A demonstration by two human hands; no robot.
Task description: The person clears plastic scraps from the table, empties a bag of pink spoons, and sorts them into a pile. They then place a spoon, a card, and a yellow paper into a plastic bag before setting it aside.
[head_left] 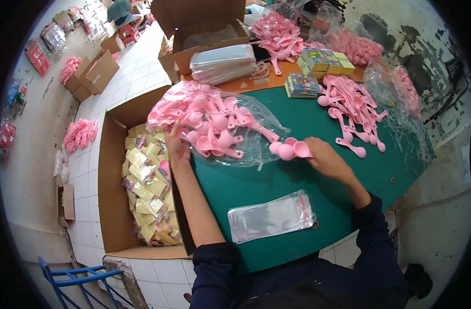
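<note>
Head view: we note the left hand (178,148) at the near left edge of the clear plastic bag (248,154), apparently to steady it; its fingers are partly hidden, so we cannot tell whether they are closed. We see the bagged pink scoops (220,122) lying on the green table (256,180), the bag's left end beside the open carton (111,180). Our right hand (325,158) is clamped on the handles of several scoops (287,151), just right of the bag; bunching them with bowls outward probably keeps them aligned. We find the transparent sleeves (270,217) flat between the forearms, a position we judge convenient for either hand. The loose scoop pile (351,103) lies farther right, apart from the bag, which likely prevents mixing.
</note>
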